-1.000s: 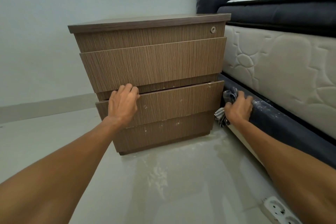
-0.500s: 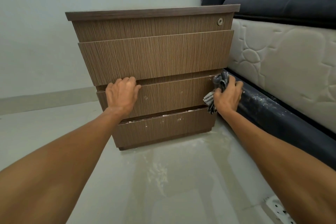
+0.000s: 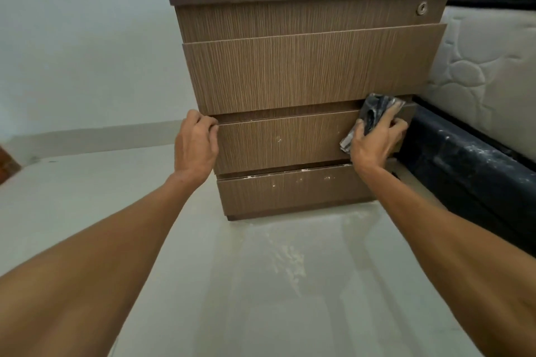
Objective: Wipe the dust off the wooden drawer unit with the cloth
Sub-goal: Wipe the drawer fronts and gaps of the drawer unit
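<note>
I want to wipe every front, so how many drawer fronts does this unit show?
4: top front with the lock, large second, third under both hands, bottom.

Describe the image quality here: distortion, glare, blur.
Head view: wide-angle lens splays the drawer unit outward toward the top; soft glare sheens the floor; the cloth under the right hand looks slightly smeared; lighting is even and dim.
</note>
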A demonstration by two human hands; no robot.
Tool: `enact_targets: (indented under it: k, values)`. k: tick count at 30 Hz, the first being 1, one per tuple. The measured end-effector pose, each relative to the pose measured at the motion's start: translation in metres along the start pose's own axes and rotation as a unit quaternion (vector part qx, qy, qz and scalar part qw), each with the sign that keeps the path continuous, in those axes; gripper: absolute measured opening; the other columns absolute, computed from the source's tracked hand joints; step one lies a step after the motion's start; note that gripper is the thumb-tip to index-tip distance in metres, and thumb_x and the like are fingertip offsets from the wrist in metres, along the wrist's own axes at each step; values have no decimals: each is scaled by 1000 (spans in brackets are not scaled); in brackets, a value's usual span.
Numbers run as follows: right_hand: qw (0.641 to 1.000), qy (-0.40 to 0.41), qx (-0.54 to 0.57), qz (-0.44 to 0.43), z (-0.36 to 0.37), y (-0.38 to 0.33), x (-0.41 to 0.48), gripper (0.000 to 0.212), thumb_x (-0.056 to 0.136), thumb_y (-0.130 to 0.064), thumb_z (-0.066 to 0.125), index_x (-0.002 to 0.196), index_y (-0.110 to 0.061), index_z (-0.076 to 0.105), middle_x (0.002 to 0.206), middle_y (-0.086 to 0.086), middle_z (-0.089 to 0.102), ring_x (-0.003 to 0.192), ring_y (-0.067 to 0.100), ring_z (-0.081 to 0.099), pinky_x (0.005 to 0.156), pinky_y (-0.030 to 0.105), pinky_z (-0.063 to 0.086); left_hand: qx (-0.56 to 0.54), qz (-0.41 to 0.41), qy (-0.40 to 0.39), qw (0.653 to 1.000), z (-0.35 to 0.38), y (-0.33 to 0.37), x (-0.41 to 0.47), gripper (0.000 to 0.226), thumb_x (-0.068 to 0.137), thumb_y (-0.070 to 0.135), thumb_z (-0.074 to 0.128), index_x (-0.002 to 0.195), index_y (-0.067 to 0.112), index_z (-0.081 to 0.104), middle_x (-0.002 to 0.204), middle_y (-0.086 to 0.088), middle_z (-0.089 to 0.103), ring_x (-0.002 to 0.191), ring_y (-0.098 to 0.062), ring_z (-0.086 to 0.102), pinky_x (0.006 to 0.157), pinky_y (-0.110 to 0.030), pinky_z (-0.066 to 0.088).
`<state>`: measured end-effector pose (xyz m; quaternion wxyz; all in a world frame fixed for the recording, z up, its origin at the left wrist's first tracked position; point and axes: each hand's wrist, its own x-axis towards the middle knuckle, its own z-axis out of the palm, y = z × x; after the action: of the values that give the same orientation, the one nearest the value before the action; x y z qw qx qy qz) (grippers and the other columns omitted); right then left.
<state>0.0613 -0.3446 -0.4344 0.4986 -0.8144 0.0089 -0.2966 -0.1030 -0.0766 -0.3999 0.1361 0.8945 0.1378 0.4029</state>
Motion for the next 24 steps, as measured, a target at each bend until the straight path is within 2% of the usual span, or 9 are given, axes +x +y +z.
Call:
enact_targets:
  k: [4,9,12,16,18,21,24]
  values:
    - [998,-38,6,-41,22,-20,-39,90,90,-21,65,154,-14,3,140,17,25,123,29,35,107,39,35,-2,28,-16,999,1,-5,-3,23,97,5,49,116,0,63,105,-12,51,94,-26,53,85,-34,49]
    - [995,-69,-22,-74,52,-51,-89,98,86,-18,70,154,-9,0,146,20,20,125,30,29,104,39,37,1,37,-49,998,-1,-9,-4,35,89,-8,54,122,0,59,108,-11,48,98,-26,50,87,-34,50]
    - [988,-87,-45,-123,70,-64,-114,99,84,-17,71,153,-6,1,146,24,20,123,31,28,104,40,39,9,47,-73,996,-3,-12,-5,41,86,-10,59,125,1,56,113,-11,46,102,-26,49,87,-37,52]
    - [972,-84,-61,-210,93,-77,-142,101,76,-5,76,150,-10,7,140,21,21,116,31,30,97,43,48,12,61,-80,995,-6,-15,-4,39,85,-7,62,122,4,57,115,-11,45,103,-26,49,85,-38,53]
    - [957,-87,-60,-270,100,-80,-150,98,74,-2,76,148,-10,12,136,16,20,111,30,32,89,43,52,10,64,-84,994,-7,-16,-3,40,84,-8,60,122,4,57,114,-11,46,103,-25,49,84,-36,52]
    - [922,-137,-69,-356,102,-79,-158,92,74,0,73,148,-10,18,133,17,25,106,31,38,82,43,54,8,70,-91,993,-7,-17,-1,37,83,-3,63,119,5,59,113,-11,46,102,-25,48,82,-36,51]
    - [844,-211,-114,-479,97,-72,-164,71,79,2,58,144,-11,33,124,22,43,93,32,46,74,43,52,10,64,-95,993,-8,-16,0,43,82,-3,64,123,4,58,114,-11,46,104,-25,49,84,-38,51]
